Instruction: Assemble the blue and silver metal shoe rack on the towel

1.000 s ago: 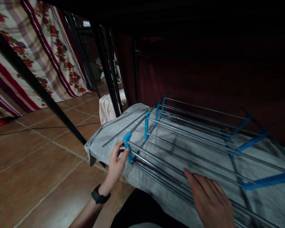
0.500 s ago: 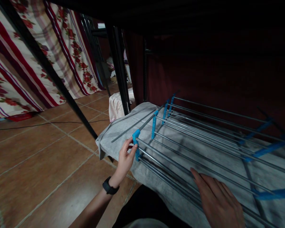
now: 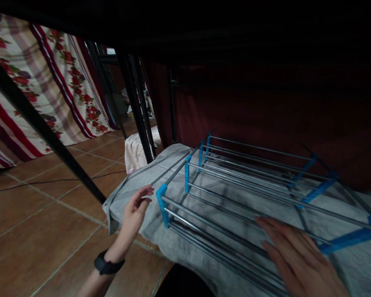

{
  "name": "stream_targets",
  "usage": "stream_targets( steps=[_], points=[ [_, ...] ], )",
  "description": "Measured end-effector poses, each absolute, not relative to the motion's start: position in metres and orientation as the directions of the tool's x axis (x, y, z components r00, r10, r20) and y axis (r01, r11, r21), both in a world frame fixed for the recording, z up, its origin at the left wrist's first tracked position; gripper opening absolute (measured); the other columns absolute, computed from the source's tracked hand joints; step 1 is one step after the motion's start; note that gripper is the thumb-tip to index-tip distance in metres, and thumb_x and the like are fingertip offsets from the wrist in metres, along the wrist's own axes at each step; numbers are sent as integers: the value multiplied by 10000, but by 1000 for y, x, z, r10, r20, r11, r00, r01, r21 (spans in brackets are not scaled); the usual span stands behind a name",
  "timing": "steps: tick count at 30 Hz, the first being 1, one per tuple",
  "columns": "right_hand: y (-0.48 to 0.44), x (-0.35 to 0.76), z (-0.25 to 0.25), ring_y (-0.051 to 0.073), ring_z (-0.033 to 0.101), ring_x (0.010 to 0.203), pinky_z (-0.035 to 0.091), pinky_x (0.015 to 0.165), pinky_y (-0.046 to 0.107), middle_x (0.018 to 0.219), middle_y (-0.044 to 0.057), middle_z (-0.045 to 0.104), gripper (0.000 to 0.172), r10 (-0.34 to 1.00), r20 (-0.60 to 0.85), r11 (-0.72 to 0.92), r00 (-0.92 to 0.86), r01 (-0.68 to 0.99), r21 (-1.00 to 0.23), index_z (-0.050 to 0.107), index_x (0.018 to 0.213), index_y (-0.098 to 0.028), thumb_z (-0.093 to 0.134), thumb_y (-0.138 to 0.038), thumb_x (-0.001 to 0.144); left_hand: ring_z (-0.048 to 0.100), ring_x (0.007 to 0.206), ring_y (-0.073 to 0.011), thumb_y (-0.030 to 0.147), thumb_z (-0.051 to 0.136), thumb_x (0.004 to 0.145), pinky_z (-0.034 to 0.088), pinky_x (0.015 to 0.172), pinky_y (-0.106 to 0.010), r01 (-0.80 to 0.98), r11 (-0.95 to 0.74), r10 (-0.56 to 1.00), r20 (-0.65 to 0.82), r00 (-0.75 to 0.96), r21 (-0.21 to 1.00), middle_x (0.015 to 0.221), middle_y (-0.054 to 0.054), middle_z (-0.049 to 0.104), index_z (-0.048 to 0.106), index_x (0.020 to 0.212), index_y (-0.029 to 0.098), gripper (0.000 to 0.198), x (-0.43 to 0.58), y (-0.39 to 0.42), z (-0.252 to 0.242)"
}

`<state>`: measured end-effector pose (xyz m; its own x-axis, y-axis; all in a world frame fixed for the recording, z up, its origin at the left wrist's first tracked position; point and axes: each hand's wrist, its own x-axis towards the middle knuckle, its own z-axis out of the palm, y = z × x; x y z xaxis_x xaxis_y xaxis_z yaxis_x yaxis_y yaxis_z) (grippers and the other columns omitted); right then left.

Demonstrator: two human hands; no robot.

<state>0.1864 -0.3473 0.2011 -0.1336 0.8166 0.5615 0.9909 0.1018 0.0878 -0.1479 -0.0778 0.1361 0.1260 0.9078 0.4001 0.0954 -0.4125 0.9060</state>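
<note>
A folded drying rack (image 3: pixel 235 194) of grey metal rods and blue plastic brackets lies on a grey cloth (image 3: pixel 132 181). My left hand (image 3: pixel 134 212), with a black watch on its wrist, hovers just left of the nearest blue corner bracket (image 3: pixel 162 204), fingers loosely apart and holding nothing. Fingers stretched flat, my right hand (image 3: pixel 299 258) rests on the rack's near rods at the lower right.
Black metal frame legs (image 3: pixel 136 107) stand behind the cloth, and a slanted black bar (image 3: pixel 46 132) crosses the left. Floral striped curtains (image 3: pixel 52 82) hang at the left over a brown tiled floor (image 3: pixel 34 231). A dark red drape (image 3: pixel 266 111) fills the back. A black cable (image 3: pixel 49 179) lies on the tiles.
My left hand has let go of the blue corner bracket and drawn slightly left. My right hand has slid further onto the rods. The view has shifted.
</note>
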Motion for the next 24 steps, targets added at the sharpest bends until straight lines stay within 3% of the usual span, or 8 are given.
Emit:
stream_targets(
  steps=[5,11,14,17,20,24],
  points=[
    [-312,248,222,250,563,1205,473,1003,421,1349,68,568,408,855,519,10,6,1000,-28,488,1374,-259,393,-389,999,620,939,-216,442,671,764,503,758,-305,48,-357,931,352,93,933,1026,-91,681,675,1083,156,428,-128,-30,191],
    [-239,266,220,289,544,1238,455,1012,478,1373,131,551,422,947,322,-17,-11,996,83,536,1341,-175,363,-296,976,630,969,-242,516,736,693,497,748,-316,15,-306,898,283,338,952,1088,-119,690,698,1068,145,529,-73,-1,213],
    [-227,263,210,296,539,1252,442,1027,484,1399,149,535,445,976,217,-47,23,993,105,535,1355,-158,368,-245,952,638,929,-229,525,766,656,487,743,-307,22,-234,889,205,410,972,1048,-101,700,700,1067,160,553,-61,9,199],
    [-240,258,208,295,492,1305,410,1071,495,1445,142,498,487,970,243,-17,-3,997,81,472,1422,-173,371,-291,960,632,840,-207,558,773,620,473,707,-294,33,-167,905,140,402,985,983,-81,704,696,1048,164,587,-68,17,171],
    [-266,256,214,263,494,1305,414,1087,462,1456,91,496,472,971,236,37,-28,999,-31,478,1422,-238,354,-371,986,625,800,-214,574,783,571,468,676,-297,82,-99,922,61,384,992,922,-84,701,702,965,150,585,-87,19,135],
    [-292,257,207,225,561,1243,456,1059,409,1386,43,569,435,998,8,66,-66,971,-228,546,1360,-286,349,-427,998,636,804,-220,566,773,603,480,690,-308,163,-60,914,-11,406,985,881,-97,702,706,935,138,547,-105,12,88]
  ],
)
